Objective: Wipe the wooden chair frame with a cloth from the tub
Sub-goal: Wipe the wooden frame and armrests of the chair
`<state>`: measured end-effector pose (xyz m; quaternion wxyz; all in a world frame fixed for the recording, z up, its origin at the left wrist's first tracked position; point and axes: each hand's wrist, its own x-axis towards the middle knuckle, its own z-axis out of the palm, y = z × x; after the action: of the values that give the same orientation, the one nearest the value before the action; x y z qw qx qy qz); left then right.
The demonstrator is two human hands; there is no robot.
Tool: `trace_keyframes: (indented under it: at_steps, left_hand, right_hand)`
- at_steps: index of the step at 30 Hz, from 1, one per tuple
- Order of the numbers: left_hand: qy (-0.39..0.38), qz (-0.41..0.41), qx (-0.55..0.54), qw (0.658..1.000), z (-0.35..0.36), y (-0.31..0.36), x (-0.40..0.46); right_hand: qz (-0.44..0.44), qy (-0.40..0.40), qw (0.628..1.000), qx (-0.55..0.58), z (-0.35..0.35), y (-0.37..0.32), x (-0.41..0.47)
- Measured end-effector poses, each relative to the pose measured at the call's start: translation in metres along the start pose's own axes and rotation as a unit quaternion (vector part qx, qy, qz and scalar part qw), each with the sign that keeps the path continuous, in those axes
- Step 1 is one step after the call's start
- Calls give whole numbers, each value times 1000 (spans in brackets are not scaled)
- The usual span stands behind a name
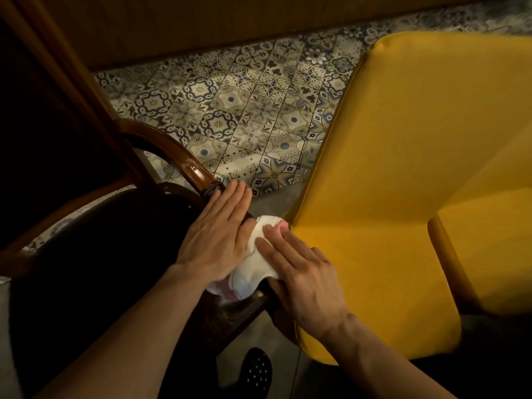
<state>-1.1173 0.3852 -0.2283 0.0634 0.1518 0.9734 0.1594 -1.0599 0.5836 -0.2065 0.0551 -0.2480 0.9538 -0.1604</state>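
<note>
A dark, glossy wooden chair frame (184,161) curves from the upper left down to the middle of the head view, around a dark seat. A white cloth (260,263) with pink patches is draped over the frame's front part. My left hand (221,231) lies flat with fingers together, covering the frame and the cloth's left edge. My right hand (302,280) presses on the cloth from the right, with the thumb curled under the wooden rail. No tub is in view.
A yellow upholstered chair (403,182) fills the right side, close to my right hand. Patterned floor tiles (244,116) lie beyond, below a wooden wall panel (201,24). A dark perforated shoe (256,370) shows at the bottom.
</note>
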Motion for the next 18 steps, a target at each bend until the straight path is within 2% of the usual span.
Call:
trace_keyframes:
  at_steps: [11, 18]
  left_hand:
    - [30, 12, 11, 999, 8, -2, -3]
    - [44, 12, -15, 999, 12, -1, -3]
  right_hand:
    - [0, 18, 1000, -6, -3, 19, -64]
    - [5, 15, 1000, -5, -3, 6, -31]
